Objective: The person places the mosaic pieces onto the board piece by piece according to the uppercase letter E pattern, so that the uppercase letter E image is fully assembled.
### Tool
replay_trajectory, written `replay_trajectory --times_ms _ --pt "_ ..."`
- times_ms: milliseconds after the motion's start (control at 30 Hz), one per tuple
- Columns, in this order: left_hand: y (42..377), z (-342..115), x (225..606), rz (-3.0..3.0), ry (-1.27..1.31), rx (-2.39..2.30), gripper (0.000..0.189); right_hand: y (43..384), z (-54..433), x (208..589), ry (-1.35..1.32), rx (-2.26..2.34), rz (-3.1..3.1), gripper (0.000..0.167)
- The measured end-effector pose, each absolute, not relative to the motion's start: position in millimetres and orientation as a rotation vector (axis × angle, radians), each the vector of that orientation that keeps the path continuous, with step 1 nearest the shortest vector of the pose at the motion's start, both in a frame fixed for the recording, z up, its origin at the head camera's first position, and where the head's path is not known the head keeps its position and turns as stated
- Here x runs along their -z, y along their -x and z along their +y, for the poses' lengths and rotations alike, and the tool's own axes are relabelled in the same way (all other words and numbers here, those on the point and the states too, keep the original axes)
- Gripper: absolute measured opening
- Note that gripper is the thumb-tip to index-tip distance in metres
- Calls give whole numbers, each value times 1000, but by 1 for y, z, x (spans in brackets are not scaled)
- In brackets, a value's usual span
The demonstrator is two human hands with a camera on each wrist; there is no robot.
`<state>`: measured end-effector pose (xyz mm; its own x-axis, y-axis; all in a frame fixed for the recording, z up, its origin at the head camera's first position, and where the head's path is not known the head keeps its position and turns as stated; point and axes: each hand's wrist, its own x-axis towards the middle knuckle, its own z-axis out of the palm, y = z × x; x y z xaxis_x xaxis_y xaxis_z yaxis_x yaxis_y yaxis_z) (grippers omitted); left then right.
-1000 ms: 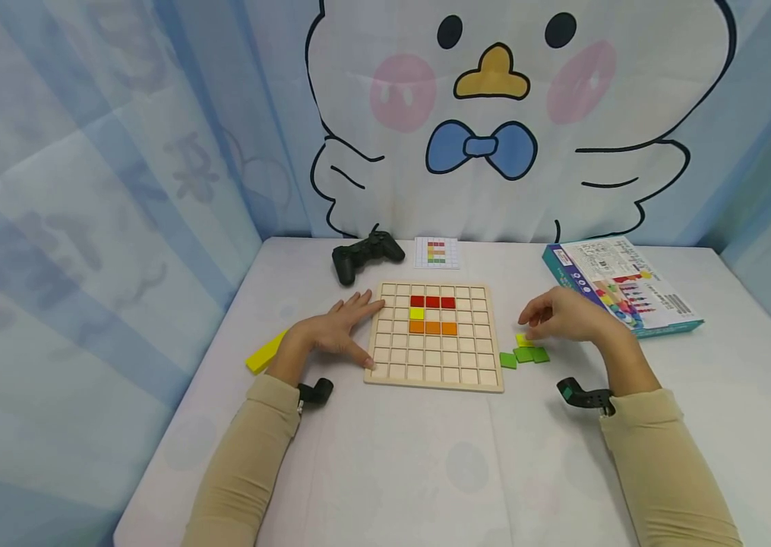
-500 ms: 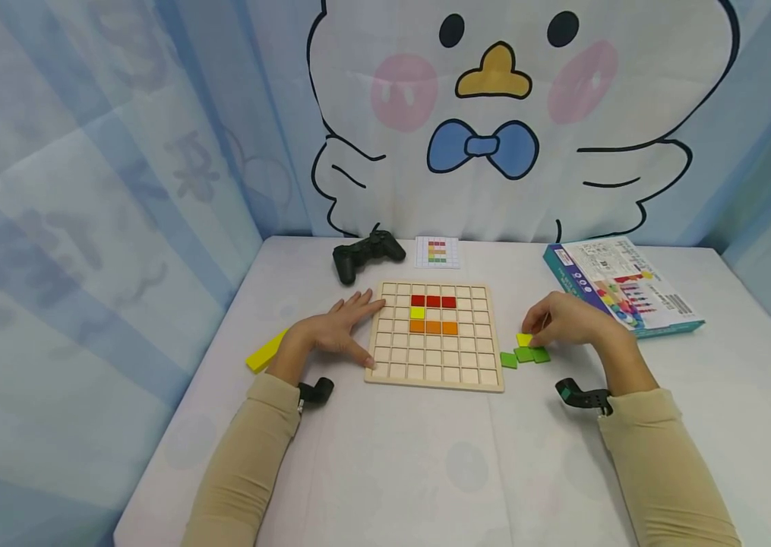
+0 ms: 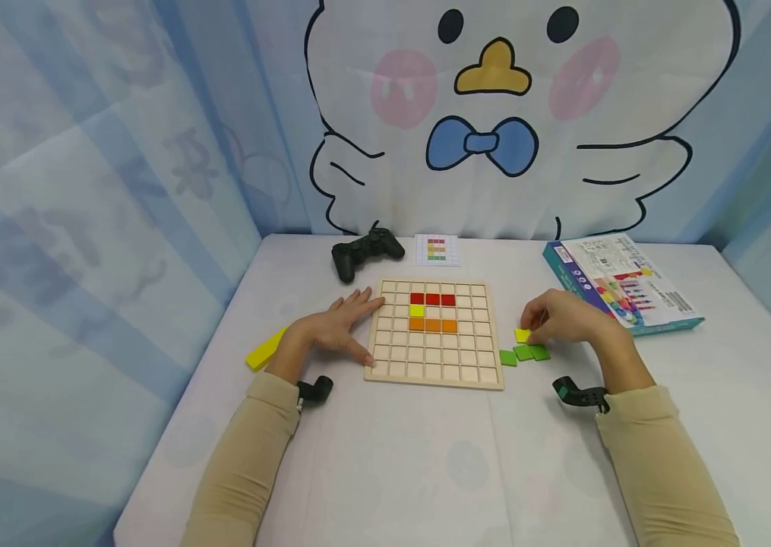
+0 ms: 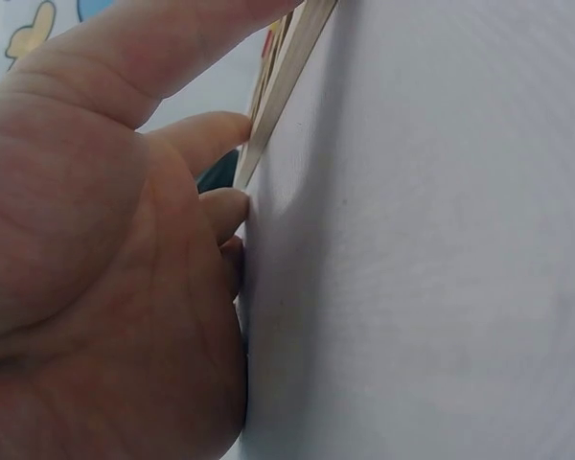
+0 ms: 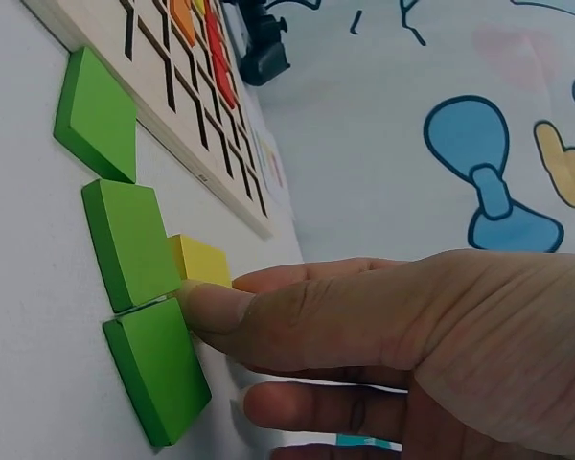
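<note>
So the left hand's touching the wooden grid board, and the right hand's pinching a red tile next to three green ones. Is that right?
Not quite: the right hand pinches a yellow tile, not a red one, as the right wrist view shows. The left hand does touch the board, and the three green tiles are there.

A game controller [image 3: 368, 245] lies near the curtain [image 3: 488, 201] — well apart, a flat box [image 3: 624, 285].

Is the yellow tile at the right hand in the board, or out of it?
Out: the yellow tile is outside the board, beside the green tiles, pinched by the right hand.
</note>
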<state>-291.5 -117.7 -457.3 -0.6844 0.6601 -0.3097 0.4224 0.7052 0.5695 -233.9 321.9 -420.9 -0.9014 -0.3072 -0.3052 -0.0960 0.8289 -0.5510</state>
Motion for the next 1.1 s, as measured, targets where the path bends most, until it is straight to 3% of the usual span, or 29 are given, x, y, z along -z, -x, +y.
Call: replay_trajectory --times_ms 300,900,1100 --pt "291 -118 455 2415 -830 -633 123 236 319 422 307 807 2651 15" --pt "290 -118 457 2416 -837 -628 122 238 311 426 367 897 2715 3" --pt "290 -118 456 2409 -819 -641 122 238 307 426 362 943 2733 11"
